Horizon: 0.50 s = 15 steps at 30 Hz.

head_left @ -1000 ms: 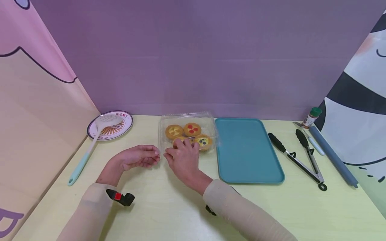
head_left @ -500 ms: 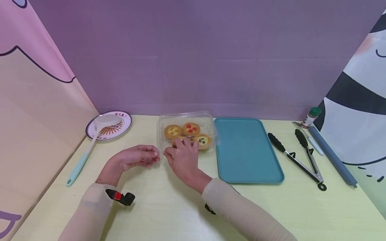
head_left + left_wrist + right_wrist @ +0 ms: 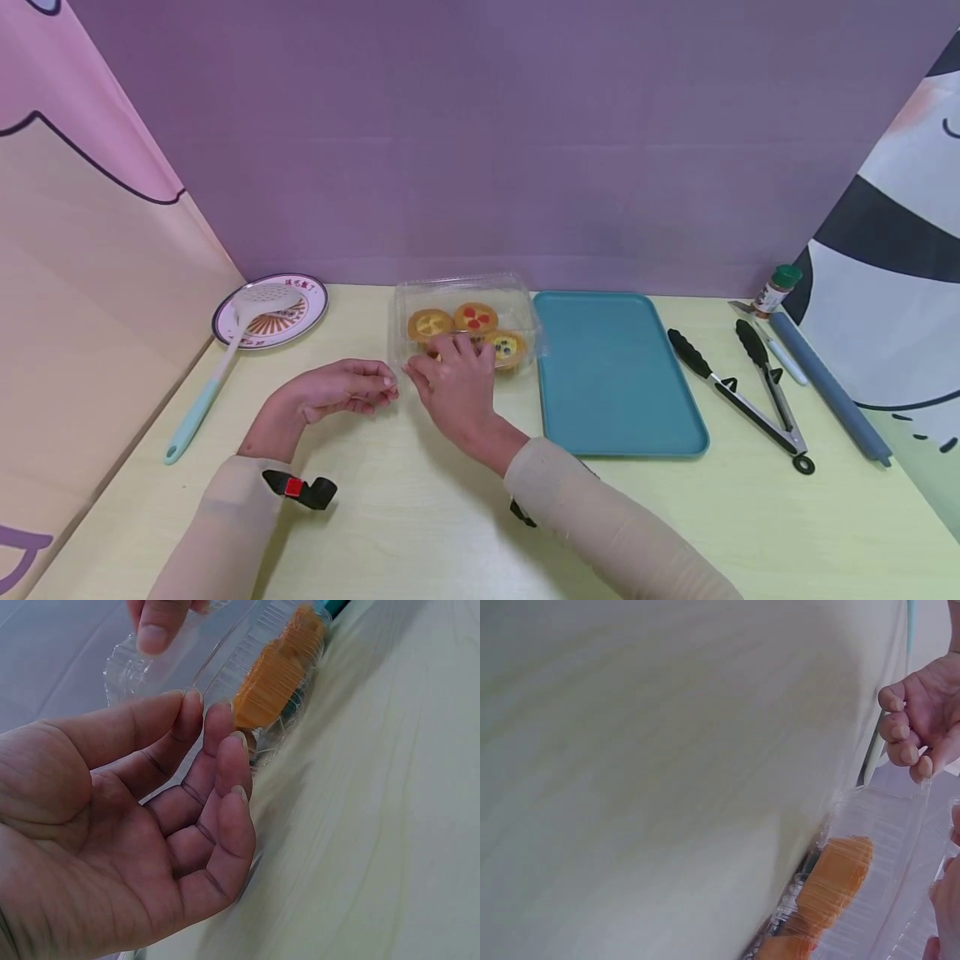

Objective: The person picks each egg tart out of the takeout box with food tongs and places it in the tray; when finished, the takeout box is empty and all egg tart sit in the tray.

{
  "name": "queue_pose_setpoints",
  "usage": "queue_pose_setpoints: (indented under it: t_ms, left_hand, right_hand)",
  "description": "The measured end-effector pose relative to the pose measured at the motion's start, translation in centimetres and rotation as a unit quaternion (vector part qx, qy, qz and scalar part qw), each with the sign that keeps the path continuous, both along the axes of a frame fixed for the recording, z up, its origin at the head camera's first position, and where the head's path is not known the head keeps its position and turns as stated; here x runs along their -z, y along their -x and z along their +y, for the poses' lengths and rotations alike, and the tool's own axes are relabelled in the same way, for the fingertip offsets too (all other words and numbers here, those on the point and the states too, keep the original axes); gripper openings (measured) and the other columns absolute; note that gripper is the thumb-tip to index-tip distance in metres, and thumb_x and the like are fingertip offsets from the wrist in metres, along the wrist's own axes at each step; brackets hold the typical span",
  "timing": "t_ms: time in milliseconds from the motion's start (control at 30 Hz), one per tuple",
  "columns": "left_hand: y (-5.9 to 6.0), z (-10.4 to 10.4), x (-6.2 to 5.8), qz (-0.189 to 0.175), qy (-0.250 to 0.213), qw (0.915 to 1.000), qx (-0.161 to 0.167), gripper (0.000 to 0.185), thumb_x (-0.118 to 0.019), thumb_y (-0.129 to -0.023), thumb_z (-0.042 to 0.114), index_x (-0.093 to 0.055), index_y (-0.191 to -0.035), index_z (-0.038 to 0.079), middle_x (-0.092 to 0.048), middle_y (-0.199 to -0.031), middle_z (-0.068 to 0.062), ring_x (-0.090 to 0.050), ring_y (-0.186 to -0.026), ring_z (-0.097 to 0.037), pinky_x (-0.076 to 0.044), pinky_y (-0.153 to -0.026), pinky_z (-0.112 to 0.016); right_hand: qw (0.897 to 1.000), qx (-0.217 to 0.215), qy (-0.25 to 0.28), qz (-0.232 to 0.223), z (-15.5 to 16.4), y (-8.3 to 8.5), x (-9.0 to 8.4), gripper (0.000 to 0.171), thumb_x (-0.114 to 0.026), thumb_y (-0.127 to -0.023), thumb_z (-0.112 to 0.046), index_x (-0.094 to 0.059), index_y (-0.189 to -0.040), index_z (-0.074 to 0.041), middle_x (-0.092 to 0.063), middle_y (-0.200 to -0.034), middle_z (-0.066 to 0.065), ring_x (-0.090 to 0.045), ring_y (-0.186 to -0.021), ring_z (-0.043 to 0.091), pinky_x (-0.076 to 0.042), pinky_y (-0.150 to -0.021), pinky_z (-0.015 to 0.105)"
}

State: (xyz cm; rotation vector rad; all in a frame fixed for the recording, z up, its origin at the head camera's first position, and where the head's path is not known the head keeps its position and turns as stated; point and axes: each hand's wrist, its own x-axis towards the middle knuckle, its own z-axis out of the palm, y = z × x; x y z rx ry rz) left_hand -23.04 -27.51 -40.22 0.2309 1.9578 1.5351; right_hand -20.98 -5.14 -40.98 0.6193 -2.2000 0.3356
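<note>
A clear plastic clamshell box (image 3: 399,321) holds several round tarts (image 3: 431,323), with fruit-like toppings in red, yellow and dark blue. Thumb and forefinger of my left hand (image 3: 341,390) pinch the rim at its near left corner; the other fingers are loosely bent. My right hand (image 3: 459,396) reaches over the front of the box and covers part of a tart. In the left wrist view its thumb (image 3: 152,639) presses on the clear lid (image 3: 129,669), which stands a little apart from the rim. The right wrist view shows only part of the right hand's fingers (image 3: 949,900).
To the right of the box lies a teal tray (image 3: 622,375). Beyond it are black-tipped tongs (image 3: 750,408), a knife (image 3: 783,360), a green-capped jar (image 3: 776,290) and a blue-grey bar (image 3: 828,387). A skimmer (image 3: 225,367) rests on a patterned plate (image 3: 318,312) at left.
My right hand has shifted slightly up and away from me at the front of the box. The left hand keeps its place at the corner.
</note>
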Motion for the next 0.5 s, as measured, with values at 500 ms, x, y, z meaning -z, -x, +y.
queue_pose_setpoints:
  t_ms: [500]
  left_hand:
    - [0.0, 0.0, -0.2, -0.006, 0.003, 0.9999, -0.013, 0.012, -0.058, -0.102, 0.021, -0.065, -0.099, 0.012, -0.069, -0.102, -0.002, -0.062, -0.094, -0.017, -0.052, -0.086, -0.032]
  right_hand:
    - [0.999, -0.036, 0.015, 0.018, 0.1, 0.7, -1.3, 0.014, -0.071, -0.092, -0.042, -0.078, -0.090, -0.031, -0.065, -0.091, -0.008, -0.060, -0.087, 0.014, -0.040, -0.077, 0.038]
